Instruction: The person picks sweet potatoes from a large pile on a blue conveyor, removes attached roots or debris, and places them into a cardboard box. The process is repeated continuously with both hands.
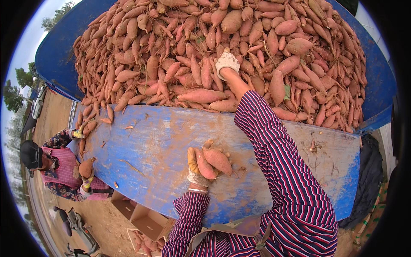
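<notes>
My left hand [196, 172], in a soiled white work glove with yellow-coated fingers, grips a pair of reddish sweet potatoes [205, 165] over the blue metal panel [154, 138]. One larger sweet potato [218, 160] leans to the right within that bunch; the fingers beneath are partly hidden. My right hand [228, 62], gloved as well, stretches forward onto the big heap of sweet potatoes [199, 70]. Its back faces me, and its fingers reach among the roots, so whether they hold one is hidden.
At the left, a person [64, 163] in a pink checked apron holds a sweet potato [86, 167] beside the panel's edge. Cardboard boxes [149, 221] stand below, near a crate of sweet potatoes [146, 242]. Blue side walls [57, 57] flank the heap. A scooter [78, 229] is parked lower left.
</notes>
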